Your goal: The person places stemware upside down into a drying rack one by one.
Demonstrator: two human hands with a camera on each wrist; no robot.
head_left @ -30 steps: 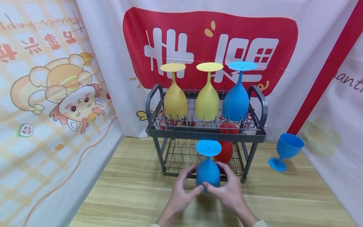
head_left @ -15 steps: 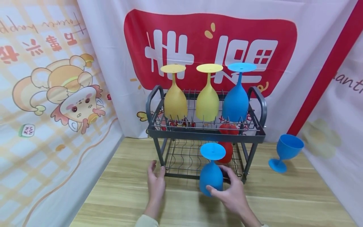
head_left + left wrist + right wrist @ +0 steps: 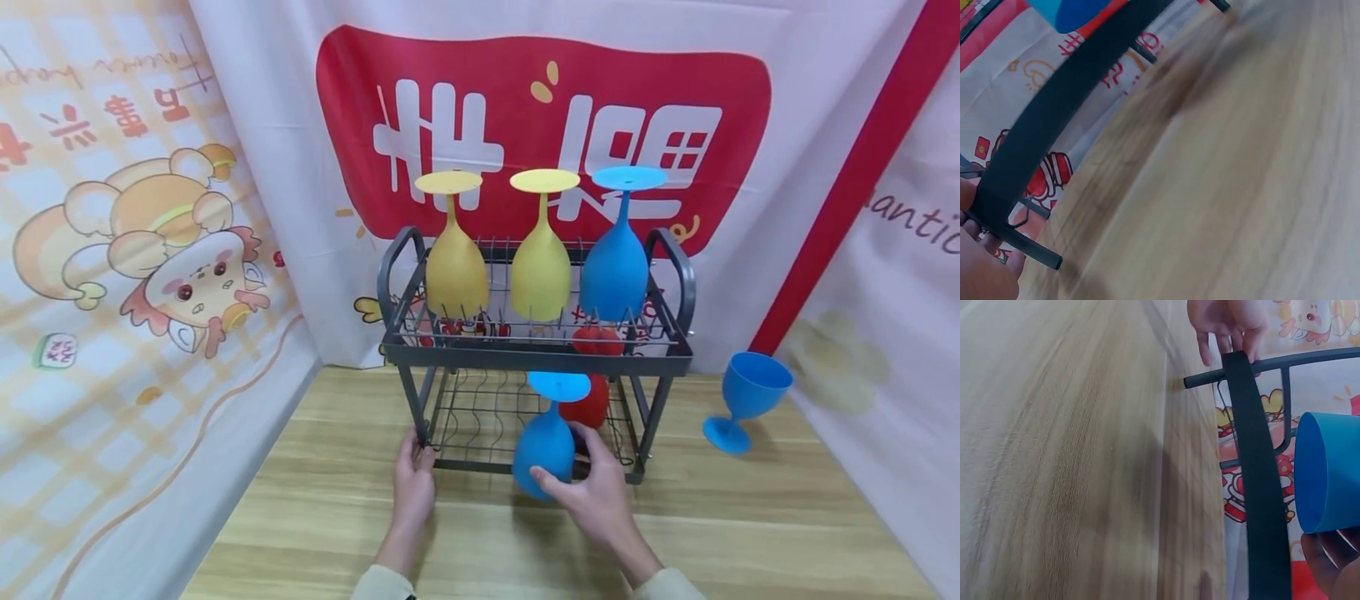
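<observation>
My right hand [image 3: 600,492] grips the bowl of a blue plastic goblet [image 3: 546,454], held upside down at the front of the dark two-tier dish rack [image 3: 536,360]. The goblet's foot is up, just below the upper tier, and its open rim shows in the right wrist view. My left hand [image 3: 414,492] holds the rack's lower front left corner; the left wrist view has its fingers round the dark frame [image 3: 1035,125]. Behind the held goblet, a red goblet [image 3: 591,404] is partly hidden on the lower tier.
Two yellow goblets, left [image 3: 457,275] and middle [image 3: 540,275], and a blue goblet [image 3: 615,271] stand inverted on the upper tier. Another blue goblet [image 3: 753,387] stands upright on the wooden table [image 3: 322,517], right of the rack. Printed cloth [image 3: 262,167] hangs behind and at the sides.
My left hand has left the blue goblet and moved left to the rack's corner. My right hand keeps the goblet, which shifted right, then back left and slightly up toward the lower tier.
</observation>
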